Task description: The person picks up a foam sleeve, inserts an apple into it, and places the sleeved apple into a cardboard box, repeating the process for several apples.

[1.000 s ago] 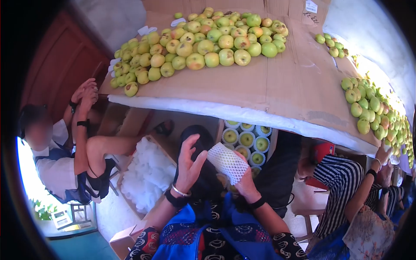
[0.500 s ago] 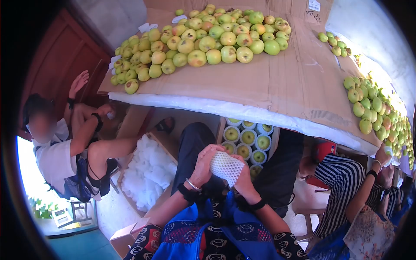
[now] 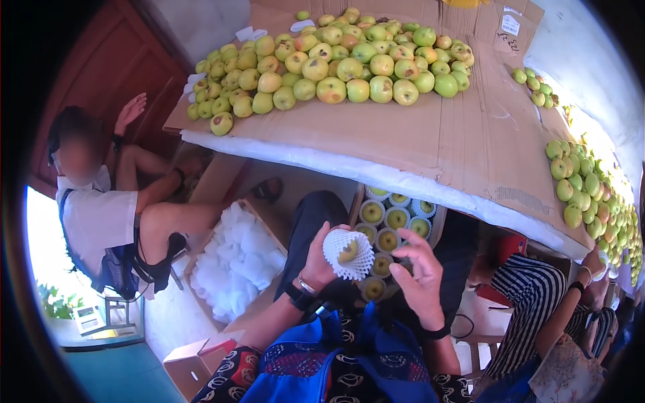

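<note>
My left hand (image 3: 317, 263) is wrapped round an apple (image 3: 348, 252) in a white foam net sleeve (image 3: 341, 240). The open end of the sleeve faces up, and the apple shows inside it. To the right, my right hand (image 3: 423, 282) is held apart from the apple, empty, its thumb and fingers spread. Below and beyond my hands, a box (image 3: 438, 227) between my legs holds several apples in foam nets, set in rows. Part of that box is hidden by my right hand.
Loose apples (image 3: 331, 90) are heaped on a cardboard-covered table (image 3: 403, 134), with more piled at right. A box of white foam nets (image 3: 232, 265) stands left of my leg. One person (image 3: 101, 215) sits at left; another in striped trousers (image 3: 527, 295) sits at right.
My right hand has let go of the netted apple and moved away to the right, its fingers opening. My left hand has turned the sleeve's open end into view.
</note>
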Action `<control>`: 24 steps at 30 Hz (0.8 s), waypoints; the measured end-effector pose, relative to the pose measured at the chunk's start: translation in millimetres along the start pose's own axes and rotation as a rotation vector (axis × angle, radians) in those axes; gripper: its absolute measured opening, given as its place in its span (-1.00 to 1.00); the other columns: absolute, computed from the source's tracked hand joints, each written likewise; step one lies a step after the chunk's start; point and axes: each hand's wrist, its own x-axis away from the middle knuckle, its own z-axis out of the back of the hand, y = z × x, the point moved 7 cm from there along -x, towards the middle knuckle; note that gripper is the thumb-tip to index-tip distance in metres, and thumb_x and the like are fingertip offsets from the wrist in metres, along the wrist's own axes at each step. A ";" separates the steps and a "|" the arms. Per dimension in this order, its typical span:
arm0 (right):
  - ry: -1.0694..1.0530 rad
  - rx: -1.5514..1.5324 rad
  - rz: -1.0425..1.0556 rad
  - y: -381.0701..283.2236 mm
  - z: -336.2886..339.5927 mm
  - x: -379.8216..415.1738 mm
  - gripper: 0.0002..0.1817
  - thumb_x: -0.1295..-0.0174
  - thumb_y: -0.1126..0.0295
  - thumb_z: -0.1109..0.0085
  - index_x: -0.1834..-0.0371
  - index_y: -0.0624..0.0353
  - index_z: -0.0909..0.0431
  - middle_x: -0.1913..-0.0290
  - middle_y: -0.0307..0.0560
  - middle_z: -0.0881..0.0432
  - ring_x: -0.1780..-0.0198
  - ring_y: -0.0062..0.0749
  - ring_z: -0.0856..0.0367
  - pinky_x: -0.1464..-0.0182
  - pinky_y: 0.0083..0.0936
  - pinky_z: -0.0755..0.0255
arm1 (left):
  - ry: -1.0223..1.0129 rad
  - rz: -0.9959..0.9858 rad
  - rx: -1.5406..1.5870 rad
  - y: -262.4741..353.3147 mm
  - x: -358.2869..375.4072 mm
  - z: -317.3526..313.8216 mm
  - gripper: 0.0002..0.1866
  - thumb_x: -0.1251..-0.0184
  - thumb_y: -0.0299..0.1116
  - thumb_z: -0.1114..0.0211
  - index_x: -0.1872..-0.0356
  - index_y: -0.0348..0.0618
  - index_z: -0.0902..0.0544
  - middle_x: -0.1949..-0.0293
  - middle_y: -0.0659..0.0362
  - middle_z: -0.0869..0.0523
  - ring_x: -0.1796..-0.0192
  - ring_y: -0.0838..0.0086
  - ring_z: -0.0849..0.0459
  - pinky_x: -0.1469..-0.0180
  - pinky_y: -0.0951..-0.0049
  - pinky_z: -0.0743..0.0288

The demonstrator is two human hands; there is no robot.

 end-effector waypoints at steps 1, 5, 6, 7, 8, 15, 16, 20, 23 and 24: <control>0.042 -0.030 -0.042 2.4 -6.3 3.4 -0.76 -0.01 0.54 -0.26 0.20 0.22 -0.59 -0.12 0.10 -0.45 -0.17 -0.20 -0.42 -0.17 -0.40 -0.25 | 0.000 0.000 0.003 -1.3 -0.3 0.9 -0.58 -0.43 -0.04 0.16 0.06 -0.14 -0.51 0.09 0.00 -0.63 -0.01 0.14 -0.58 -0.10 0.10 -0.43; 0.023 0.095 -0.028 11.6 -30.4 4.8 -0.89 -0.01 0.53 -0.25 0.36 0.24 -0.62 -0.15 0.16 -0.40 -0.21 -0.08 -0.38 -0.18 -0.35 -0.23 | 0.099 -0.057 -0.095 1.6 -2.4 18.7 -0.62 -0.39 -0.04 0.04 0.13 -0.14 -0.54 0.13 0.03 -0.63 0.01 0.18 -0.59 -0.08 0.15 -0.44; 0.022 0.098 -0.030 17.1 -33.2 5.3 -0.89 -0.01 0.53 -0.25 0.36 0.24 -0.62 -0.15 0.16 -0.40 -0.21 -0.08 -0.38 -0.18 -0.35 -0.23 | 0.113 -0.078 -0.141 2.8 -2.8 22.2 -0.64 -0.39 -0.06 0.04 0.13 -0.14 -0.53 0.15 0.04 -0.64 0.04 0.22 -0.61 -0.06 0.21 -0.46; 0.008 0.151 -0.026 23.5 -36.9 5.3 -0.86 0.00 0.52 -0.26 0.33 0.24 -0.61 -0.17 0.16 -0.37 -0.22 -0.08 -0.37 -0.19 -0.34 -0.23 | 0.112 -0.078 -0.141 0.8 -2.5 23.7 -0.64 -0.39 -0.06 0.04 0.13 -0.14 -0.53 0.15 0.04 -0.64 0.04 0.22 -0.61 -0.06 0.21 -0.46; -0.007 0.203 -0.021 29.1 -40.2 4.7 -0.83 0.01 0.51 -0.27 0.30 0.24 -0.61 -0.20 0.16 -0.35 -0.22 -0.07 -0.36 -0.20 -0.34 -0.22 | 0.178 -0.135 -0.239 2.9 -0.6 23.5 -0.65 -0.40 -0.09 0.03 0.11 -0.15 -0.52 0.16 0.05 -0.64 0.07 0.27 -0.62 -0.03 0.27 -0.48; 0.009 0.059 -0.074 53.2 -44.2 12.6 -0.57 0.11 0.48 -0.34 0.09 0.25 -0.51 -0.24 0.14 -0.30 -0.24 -0.08 -0.34 -0.22 -0.32 -0.22 | 0.242 -0.204 -0.414 7.8 4.3 23.1 -0.66 -0.41 -0.14 0.01 0.10 -0.23 -0.50 0.22 0.10 -0.65 0.16 0.39 -0.64 0.05 0.39 -0.51; 0.013 0.016 -0.074 55.3 -45.0 13.7 -0.53 0.12 0.48 -0.34 0.05 0.26 -0.48 -0.24 0.14 -0.31 -0.24 -0.08 -0.34 -0.22 -0.32 -0.22 | 0.243 -0.201 -0.415 7.0 4.8 19.7 -0.66 -0.41 -0.14 0.01 0.10 -0.23 -0.50 0.22 0.10 -0.65 0.16 0.39 -0.64 0.05 0.39 -0.51; -0.013 0.072 -0.046 56.0 -47.0 12.4 -0.44 0.14 0.48 -0.34 -0.03 0.26 -0.42 -0.23 0.14 -0.34 -0.23 -0.09 -0.36 -0.22 -0.32 -0.24 | 0.287 -0.287 -0.615 8.6 7.1 14.2 -0.72 -0.39 -0.21 -0.02 0.22 -0.23 -0.54 0.27 0.16 -0.65 0.25 0.52 -0.62 0.15 0.50 -0.50; -0.005 0.122 -0.076 50.3 -45.9 9.5 -0.44 0.15 0.47 -0.35 -0.02 0.24 -0.43 -0.20 0.15 -0.37 -0.21 -0.11 -0.38 -0.21 -0.33 -0.25 | 0.280 -0.332 -0.674 9.0 8.2 12.8 -0.83 -0.33 -0.34 -0.10 0.28 -0.22 -0.56 0.33 0.21 -0.64 0.31 0.61 -0.60 0.23 0.57 -0.48; -0.006 0.120 -0.076 49.1 -45.9 8.6 -0.44 0.15 0.47 -0.35 -0.02 0.24 -0.43 -0.20 0.15 -0.37 -0.21 -0.11 -0.38 -0.21 -0.33 -0.25 | 0.260 -0.353 -0.677 9.5 8.4 10.4 -0.90 -0.29 -0.42 -0.15 0.30 -0.22 -0.57 0.37 0.24 -0.64 0.34 0.66 -0.59 0.27 0.61 -0.47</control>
